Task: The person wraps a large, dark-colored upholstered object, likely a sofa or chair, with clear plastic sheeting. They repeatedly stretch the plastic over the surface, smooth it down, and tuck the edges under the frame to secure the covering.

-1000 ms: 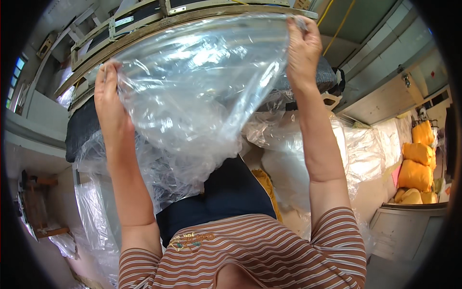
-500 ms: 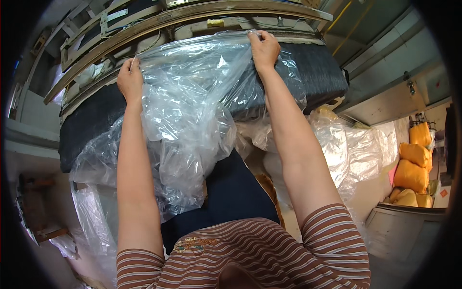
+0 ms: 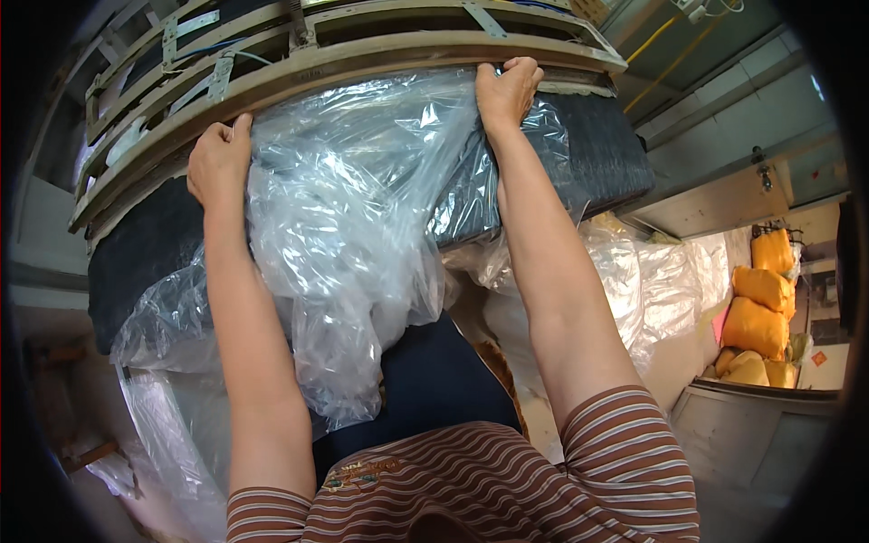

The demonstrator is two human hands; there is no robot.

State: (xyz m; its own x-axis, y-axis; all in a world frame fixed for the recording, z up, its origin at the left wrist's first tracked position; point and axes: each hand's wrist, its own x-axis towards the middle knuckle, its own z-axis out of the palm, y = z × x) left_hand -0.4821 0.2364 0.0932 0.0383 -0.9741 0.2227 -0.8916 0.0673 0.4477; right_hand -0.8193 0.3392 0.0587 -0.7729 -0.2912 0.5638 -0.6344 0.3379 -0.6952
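Observation:
A crumpled clear plastic sheet [image 3: 353, 181] spreads over a long dark padded surface [image 3: 597, 154] and hangs down over my lap. My left hand [image 3: 220, 165] is closed at the sheet's far left corner, its thumb pointing up beside a long wooden bar [image 3: 389, 56]. Farther right, my right hand [image 3: 507, 95] pinches the sheet's far edge, with folds fanning out from its fingers. Both hands lie right against the bar's near side, and it covers the sheet's far edge between them. Some fingertips of both hands are hidden.
Beyond the bar stands a slatted wooden frame with metal brackets [image 3: 220, 77]. More clear plastic [image 3: 652, 271] is heaped at the right, near stacked orange bundles [image 3: 756, 326] behind a pale cabinet [image 3: 760, 443]. Another plastic sheet [image 3: 176, 430] hangs at the lower left.
The wooden bar and frame now sit nearer, over the sheet's far edge, hiding the gap behind it. My left hand has shifted left; my right hand has moved slightly right, up against the bar.

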